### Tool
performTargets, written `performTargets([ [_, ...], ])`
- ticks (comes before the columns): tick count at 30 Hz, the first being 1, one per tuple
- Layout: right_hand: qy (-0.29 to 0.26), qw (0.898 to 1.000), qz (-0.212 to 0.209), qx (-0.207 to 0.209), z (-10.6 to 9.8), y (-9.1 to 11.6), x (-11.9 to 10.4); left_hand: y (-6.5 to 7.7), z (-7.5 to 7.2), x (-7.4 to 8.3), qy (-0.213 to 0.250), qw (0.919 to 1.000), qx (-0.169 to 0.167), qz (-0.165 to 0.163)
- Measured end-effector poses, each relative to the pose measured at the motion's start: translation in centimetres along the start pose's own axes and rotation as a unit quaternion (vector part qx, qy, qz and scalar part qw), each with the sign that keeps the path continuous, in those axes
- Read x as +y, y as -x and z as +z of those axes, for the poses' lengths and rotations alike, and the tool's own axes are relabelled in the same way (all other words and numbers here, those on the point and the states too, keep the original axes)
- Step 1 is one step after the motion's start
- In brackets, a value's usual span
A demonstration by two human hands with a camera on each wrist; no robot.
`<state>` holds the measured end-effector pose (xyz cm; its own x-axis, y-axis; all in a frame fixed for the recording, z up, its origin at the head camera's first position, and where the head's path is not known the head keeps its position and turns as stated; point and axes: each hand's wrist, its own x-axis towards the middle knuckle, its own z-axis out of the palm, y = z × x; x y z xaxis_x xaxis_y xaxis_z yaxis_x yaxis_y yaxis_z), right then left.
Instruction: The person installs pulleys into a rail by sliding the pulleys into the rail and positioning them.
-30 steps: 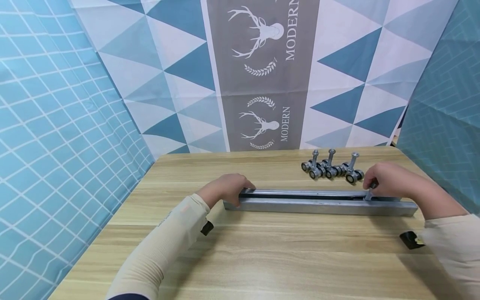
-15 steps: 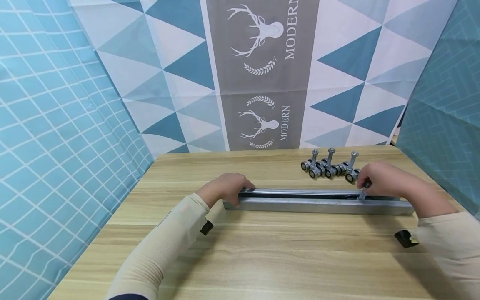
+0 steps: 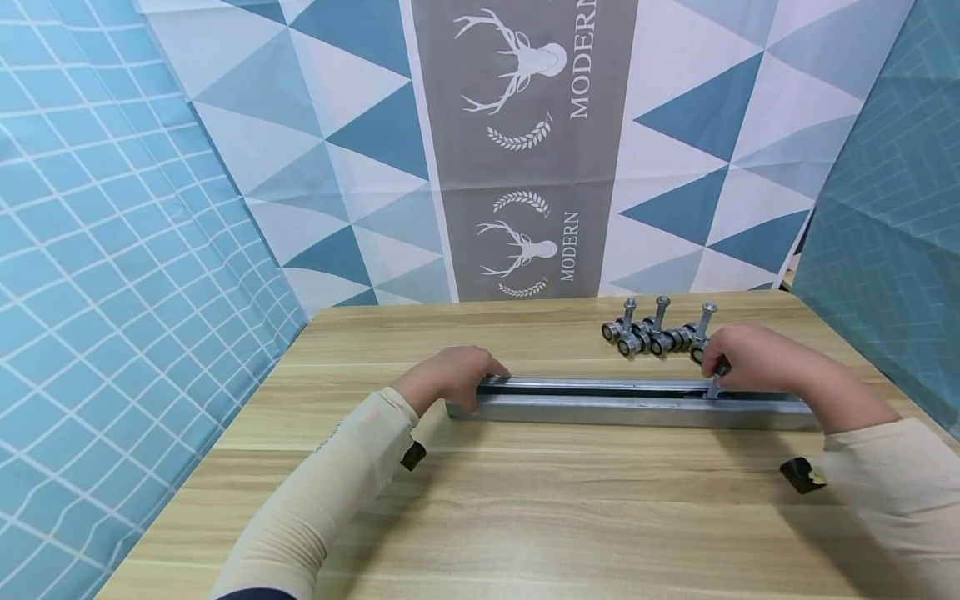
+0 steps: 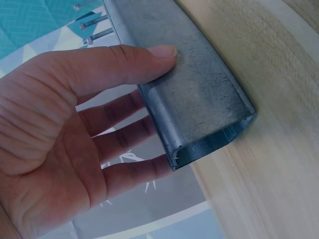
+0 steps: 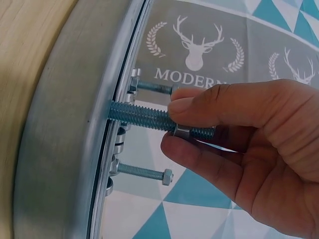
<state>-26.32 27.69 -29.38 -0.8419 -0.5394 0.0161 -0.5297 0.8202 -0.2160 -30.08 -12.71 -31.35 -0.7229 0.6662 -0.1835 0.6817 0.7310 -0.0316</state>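
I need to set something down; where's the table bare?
Widest: the table in front of the rail, between the two sleeves. Also free: behind the rail, left of the three wheeled bolts. Crowded: toward the rail's right end, where the right hand, the bolt it holds and those wheeled bolts sit close together.

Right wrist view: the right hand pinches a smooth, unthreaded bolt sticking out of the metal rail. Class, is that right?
No: the bolt is threaded, as the right wrist view shows. The right hand does pinch it, and it does stick out of the metal rail.
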Motion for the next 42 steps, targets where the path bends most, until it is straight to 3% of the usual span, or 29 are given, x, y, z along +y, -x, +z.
performTargets([
  [42,-0.013,1.000,-0.015,-0.013,0.2,-1.8,-2.3,-0.1,0.2,-0.5,0.011,0.9998,0.011,0.012],
])
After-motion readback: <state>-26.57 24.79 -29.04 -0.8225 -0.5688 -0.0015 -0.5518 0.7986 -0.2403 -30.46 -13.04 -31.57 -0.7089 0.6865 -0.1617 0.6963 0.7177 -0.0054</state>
